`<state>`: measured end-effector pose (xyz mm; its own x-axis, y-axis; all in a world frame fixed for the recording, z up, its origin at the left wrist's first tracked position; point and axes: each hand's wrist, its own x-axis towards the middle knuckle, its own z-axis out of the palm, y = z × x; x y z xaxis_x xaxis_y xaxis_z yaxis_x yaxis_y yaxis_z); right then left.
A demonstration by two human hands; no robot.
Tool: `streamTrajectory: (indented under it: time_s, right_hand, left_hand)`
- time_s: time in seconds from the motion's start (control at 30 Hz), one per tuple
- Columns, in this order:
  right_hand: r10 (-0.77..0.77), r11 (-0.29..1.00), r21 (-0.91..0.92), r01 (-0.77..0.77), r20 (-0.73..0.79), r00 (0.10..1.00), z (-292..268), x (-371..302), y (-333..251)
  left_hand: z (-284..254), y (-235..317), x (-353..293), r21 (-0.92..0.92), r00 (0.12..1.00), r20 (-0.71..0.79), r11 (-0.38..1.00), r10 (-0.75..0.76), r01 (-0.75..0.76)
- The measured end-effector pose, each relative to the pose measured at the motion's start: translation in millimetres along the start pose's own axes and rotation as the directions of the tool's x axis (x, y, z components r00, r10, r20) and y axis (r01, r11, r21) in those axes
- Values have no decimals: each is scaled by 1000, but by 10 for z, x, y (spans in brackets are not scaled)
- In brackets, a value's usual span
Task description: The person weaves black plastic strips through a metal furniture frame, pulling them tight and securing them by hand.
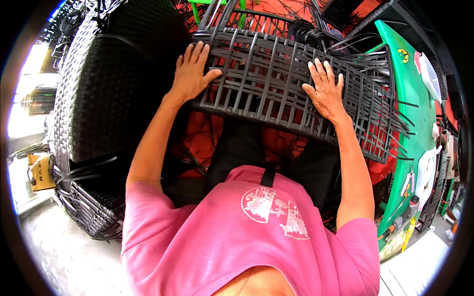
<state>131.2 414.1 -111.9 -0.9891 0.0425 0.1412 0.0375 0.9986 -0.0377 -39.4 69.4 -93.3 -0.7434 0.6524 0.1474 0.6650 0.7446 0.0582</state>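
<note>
Across my lap lies a partly woven black wicker panel, its flat strips crossing in an open lattice. My left hand rests at its left end, fingers spread with the thumb over the strips. On the right half, my right hand lies flat with the fingers stretched out. Neither hand grips anything. Loose strip ends stick out from the panel's right edge.
To the left stands a large, tightly woven black wicker piece. A green table at the right holds tools and white items. Coiled black strips lie behind the panel, over a red floor covering. A green stool shows at the top.
</note>
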Motion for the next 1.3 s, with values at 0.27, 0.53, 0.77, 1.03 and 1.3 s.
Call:
streamTrajectory:
  time_s: [0.27,0.53,0.77,1.03,1.3]
  right_hand:
    - [8,1000,27,-10,73,997,-41,-25,38]
    - [-15,1000,18,15,24,1000,-37,0,22]
    - [-12,1000,5,12,-34,999,-52,-37,25]
    - [-14,994,103,22,-75,997,-109,-59,10]
    - [-200,975,41,218,-261,944,-319,252,-528]
  left_hand:
    - [-35,-96,-23,3,999,-42,1000,-15,15]
    - [-12,-109,191,-40,970,-195,987,143,-154]
    - [48,-48,255,49,977,-121,984,174,-169]
    - [32,34,216,40,969,-184,986,165,-160]
    - [48,111,239,-16,949,-227,974,216,-226]
